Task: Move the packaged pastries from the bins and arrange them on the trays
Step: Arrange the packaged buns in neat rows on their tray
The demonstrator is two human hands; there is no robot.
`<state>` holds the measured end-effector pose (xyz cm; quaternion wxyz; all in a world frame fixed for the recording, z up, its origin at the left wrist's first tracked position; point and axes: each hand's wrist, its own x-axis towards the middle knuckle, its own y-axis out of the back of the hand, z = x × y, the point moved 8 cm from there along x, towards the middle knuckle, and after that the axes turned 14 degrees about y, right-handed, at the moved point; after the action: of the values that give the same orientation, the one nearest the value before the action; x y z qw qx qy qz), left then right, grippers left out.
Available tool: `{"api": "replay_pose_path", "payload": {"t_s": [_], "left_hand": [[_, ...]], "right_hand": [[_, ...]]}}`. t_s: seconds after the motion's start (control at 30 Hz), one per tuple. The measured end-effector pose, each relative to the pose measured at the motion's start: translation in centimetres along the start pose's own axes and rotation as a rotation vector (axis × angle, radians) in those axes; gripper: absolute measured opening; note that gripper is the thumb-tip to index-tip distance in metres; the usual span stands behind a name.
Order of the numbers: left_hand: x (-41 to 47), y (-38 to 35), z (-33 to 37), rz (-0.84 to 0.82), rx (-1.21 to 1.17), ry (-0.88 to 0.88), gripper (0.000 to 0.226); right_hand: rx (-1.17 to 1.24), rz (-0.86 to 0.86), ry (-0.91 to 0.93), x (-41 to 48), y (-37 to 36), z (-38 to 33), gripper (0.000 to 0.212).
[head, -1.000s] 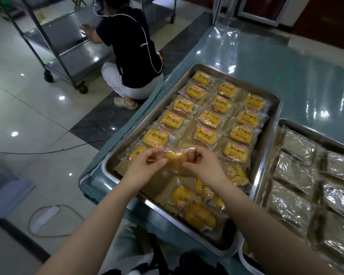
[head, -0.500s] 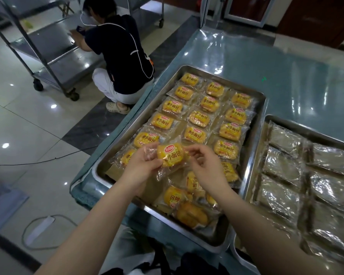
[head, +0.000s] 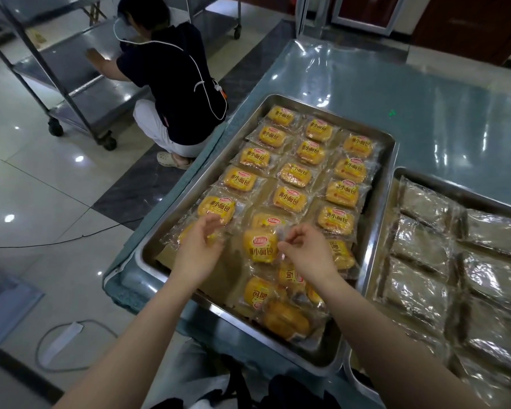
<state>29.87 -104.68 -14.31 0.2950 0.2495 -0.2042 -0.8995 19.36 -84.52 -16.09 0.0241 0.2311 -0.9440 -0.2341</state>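
A steel tray (head: 392, 160) on the table holds several yellow packaged pastries in three rows, with a loose heap (head: 283, 308) at its near end. One yellow pastry packet (head: 260, 245) lies flat in the middle row between my hands. My left hand (head: 199, 250) hovers just left of it with loosely curved fingers, over another packet at the tray's left edge. My right hand (head: 307, 255) sits at the packet's right side, fingers loosely curled, fingertips at the clear wrapper's edge. Neither hand grips anything that I can see.
A second steel tray (head: 425, 180) to the right holds several brown pastries in clear wrap. The table (head: 425, 98) is covered in glossy film. A person (head: 174, 84) crouches at a wheeled steel rack (head: 71, 72) beyond the table's left side. A cable (head: 56, 343) lies on the floor.
The packet that both hands held up above the tray now lies in the middle row. Both hands have let go and drawn apart to its sides.
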Motion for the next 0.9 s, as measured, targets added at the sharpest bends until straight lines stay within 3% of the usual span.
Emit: {"api": "replay_pose_path", "payload": {"t_s": [0.13, 0.3, 0.5, 0.6, 0.73, 0.9], "left_hand": [[0.7, -0.5, -0.6, 0.061, 0.416, -0.170, 0.059], [2.1, -2.5, -3.0, -0.102, 0.643, -0.126, 0.072], [2.3, -3.3, -4.0, -0.162, 0.713, -0.132, 0.081], [2.4, -2.8, -3.6, -0.149, 0.661, -0.147, 0.084], [2.9, -3.0, -2.6, -0.120, 0.764, -0.299, 0.084], [4.7, -3.8, -2.3, -0.196, 0.935, -0.371, 0.085]], "right_hand": [[-0.079, -0.134, -0.063, -1.4, -2.7, 0.7, 0.022], [-0.330, -0.173, 0.026, -1.3, -3.3, -0.1, 0.064], [-0.551, -0.239, 0.067, -1.5, -3.5, -0.8, 0.047], [-0.649, -0.235, 0.204, -1.8, -3.5, -1.8, 0.039], [-0.595, -0.392, 0.405, -2.3, -5.7, -3.0, 0.052], [-0.669, -0.498, 0.352, -2.5, -7.1, -2.2, 0.058]]}}
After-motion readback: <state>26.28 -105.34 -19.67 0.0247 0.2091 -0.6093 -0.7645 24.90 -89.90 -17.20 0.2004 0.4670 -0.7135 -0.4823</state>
